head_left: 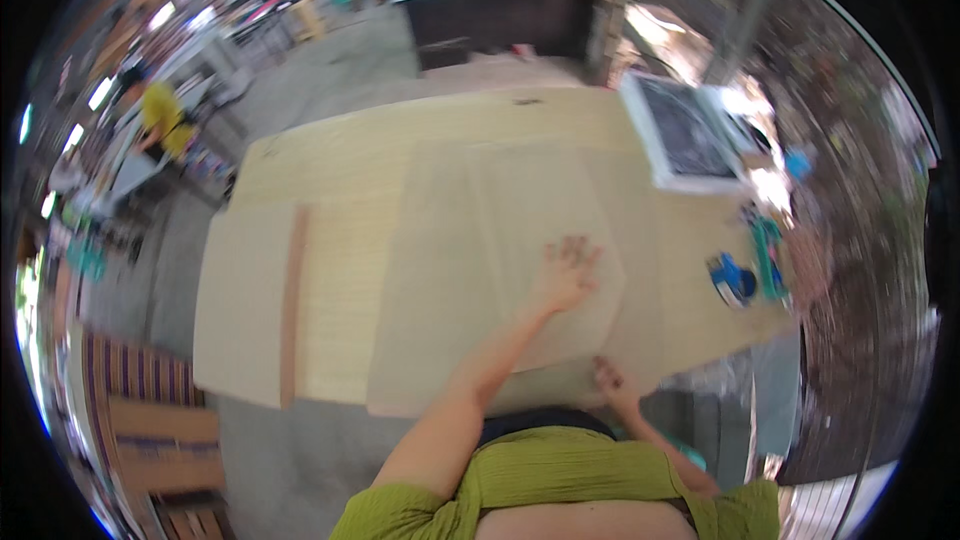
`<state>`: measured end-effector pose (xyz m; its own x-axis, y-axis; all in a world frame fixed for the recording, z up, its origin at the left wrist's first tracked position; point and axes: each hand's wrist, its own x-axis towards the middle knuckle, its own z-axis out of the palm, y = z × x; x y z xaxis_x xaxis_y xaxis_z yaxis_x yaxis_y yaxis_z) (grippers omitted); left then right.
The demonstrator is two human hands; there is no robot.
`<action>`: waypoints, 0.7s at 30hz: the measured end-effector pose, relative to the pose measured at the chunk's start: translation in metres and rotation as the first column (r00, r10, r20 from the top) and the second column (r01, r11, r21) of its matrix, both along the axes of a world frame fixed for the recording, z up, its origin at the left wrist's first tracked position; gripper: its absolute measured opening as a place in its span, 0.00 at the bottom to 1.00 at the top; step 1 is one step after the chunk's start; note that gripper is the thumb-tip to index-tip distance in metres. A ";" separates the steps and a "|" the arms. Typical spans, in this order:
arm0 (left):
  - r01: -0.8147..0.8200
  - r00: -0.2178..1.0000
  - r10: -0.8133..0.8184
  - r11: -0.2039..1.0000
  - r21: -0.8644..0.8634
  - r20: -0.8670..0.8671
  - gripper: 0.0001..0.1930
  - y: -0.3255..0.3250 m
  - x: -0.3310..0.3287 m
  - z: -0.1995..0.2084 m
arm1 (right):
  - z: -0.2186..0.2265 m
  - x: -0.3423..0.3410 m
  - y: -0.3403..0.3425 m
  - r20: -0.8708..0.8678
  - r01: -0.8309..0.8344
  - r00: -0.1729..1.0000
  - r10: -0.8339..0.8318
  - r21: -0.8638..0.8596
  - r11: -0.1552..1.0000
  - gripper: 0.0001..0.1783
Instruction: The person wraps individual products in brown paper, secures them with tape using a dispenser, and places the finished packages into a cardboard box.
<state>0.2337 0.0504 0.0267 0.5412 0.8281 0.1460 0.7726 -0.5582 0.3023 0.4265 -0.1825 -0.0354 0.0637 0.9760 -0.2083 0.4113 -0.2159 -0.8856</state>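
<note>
A large pale brown paper sheet (430,270) covers the middle of the wooden table, and a smaller angled sheet (510,210) lies over it. My left hand (570,278) rests flat on the smaller sheet with its fingers spread. Nearer my body, my right hand (618,388) is at the sheets' front edge; its fingers look closed on the paper there, though blur hides the exact grip.
A thick stack of brown sheets (245,305) lies at the table's left. On the right are a blue tape dispenser (733,280), a green holder (768,255) and a white-rimmed dark tray (685,130). A person in yellow (165,120) works far left.
</note>
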 end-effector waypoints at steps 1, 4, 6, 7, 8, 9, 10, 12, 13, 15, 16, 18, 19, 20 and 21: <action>-0.021 0.998 0.022 1.000 0.012 -0.058 0.38 0.003 -0.003 0.003 | 0.013 0.016 0.031 0.047 0.230 0.973 -0.225 -0.145 0.962 0.24; -0.021 0.994 0.025 0.999 0.040 -0.102 0.36 0.003 0.006 0.007 | 0.064 0.047 0.113 -0.586 0.305 0.709 -0.393 -0.248 0.920 0.30; -0.007 0.996 0.013 0.998 0.070 -0.083 0.36 0.002 0.018 0.008 | 0.068 0.060 0.163 -0.584 0.116 0.734 -0.347 -0.396 0.911 0.30; 0.030 0.997 -0.025 0.997 0.070 -0.074 0.36 0.002 0.036 0.011 | 0.051 0.073 0.182 -0.561 0.046 0.755 -0.341 -0.473 0.880 0.28; 0.059 0.996 -0.054 0.996 0.071 -0.070 0.36 0.001 0.048 0.014 | 0.033 0.082 0.195 -0.546 -0.033 0.773 -0.324 -0.544 0.838 0.27; 0.036 0.996 -0.029 0.997 0.071 -0.087 0.36 0.001 0.038 0.013 | 0.033 0.062 0.199 -0.591 -0.062 0.752 -0.292 -0.505 0.861 0.27; -0.001 0.992 0.010 0.998 0.069 -0.123 0.36 0.000 0.025 0.012 | 0.042 0.035 0.198 -0.633 -0.096 0.732 -0.252 -0.462 0.882 0.27; -0.040 0.987 0.051 0.997 0.071 -0.156 0.36 -0.001 0.023 0.016 | 0.054 0.021 0.198 -0.693 -0.113 0.691 -0.204 -0.383 0.917 0.27; -0.036 0.986 0.045 0.998 0.059 -0.163 0.36 -0.002 0.027 0.015 | 0.049 0.022 0.192 -0.721 -0.110 0.663 -0.204 -0.363 0.925 0.28; -0.029 0.983 0.035 0.999 0.035 -0.180 0.36 0.001 0.033 0.015 | 0.039 0.025 0.189 -0.757 -0.102 0.623 -0.198 -0.329 0.939 0.27; -0.028 0.984 0.035 0.999 0.040 -0.175 0.36 0.002 0.034 0.014 | 0.034 0.026 0.193 -0.767 -0.103 0.613 -0.189 -0.315 0.944 0.26; -0.025 0.986 0.033 0.998 0.050 -0.166 0.37 0.003 0.038 0.012 | 0.023 0.031 0.181 -0.762 -0.114 0.619 -0.188 -0.324 0.939 0.24; -0.034 0.985 0.043 0.998 0.052 -0.169 0.37 0.004 0.037 0.014 | 0.018 0.027 0.173 -0.752 -0.141 0.636 -0.175 -0.336 0.931 0.24; -0.038 0.984 0.045 0.998 0.047 -0.175 0.37 0.003 0.036 0.014 | 0.021 0.022 0.165 -0.742 -0.164 0.648 -0.169 -0.353 0.921 0.24; -0.041 0.982 0.047 0.998 0.041 -0.181 0.37 0.002 0.035 0.014 | 0.024 0.021 0.156 -0.686 -0.214 0.717 -0.127 -0.390 0.896 0.22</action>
